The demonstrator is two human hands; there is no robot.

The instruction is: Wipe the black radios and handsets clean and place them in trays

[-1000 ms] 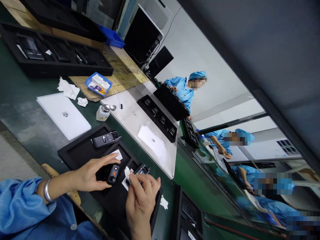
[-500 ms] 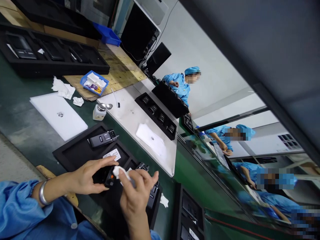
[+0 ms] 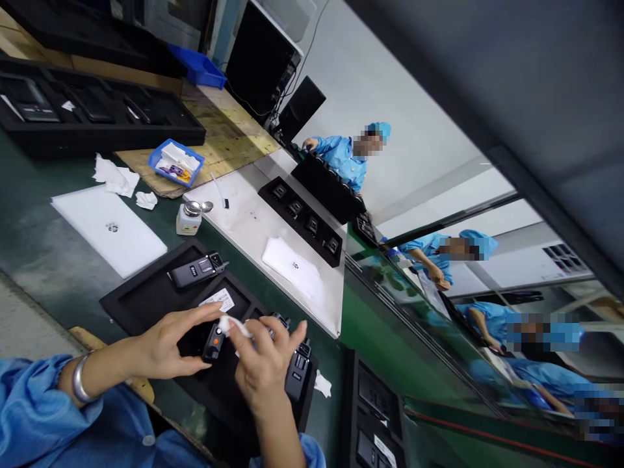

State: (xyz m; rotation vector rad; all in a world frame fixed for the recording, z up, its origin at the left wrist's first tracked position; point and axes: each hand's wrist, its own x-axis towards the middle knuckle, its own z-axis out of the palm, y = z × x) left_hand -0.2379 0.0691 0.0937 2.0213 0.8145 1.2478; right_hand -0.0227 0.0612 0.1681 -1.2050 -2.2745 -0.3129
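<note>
While I work at the green bench [image 3: 43, 260], my left hand [image 3: 163, 351] grips a small black handheld device with an orange button [image 3: 213, 342], fingers closed around its body just above the black foam tray [image 3: 141, 299]. My right hand [image 3: 263, 367] pinches a crumpled white wipe [image 3: 233, 325] and presses it against the device's top end. A second black handheld unit [image 3: 197, 270] lies flat on the tray's far side, a white printed label [image 3: 218, 300] between it and my hands. Beyond the tray sit a small white dispenser bottle [image 3: 188, 220] and a white foam sheet [image 3: 110, 227]. A co-worker in blue overalls [image 3: 338, 156] stands behind a long black tray [image 3: 326, 188] farther along.
</note>
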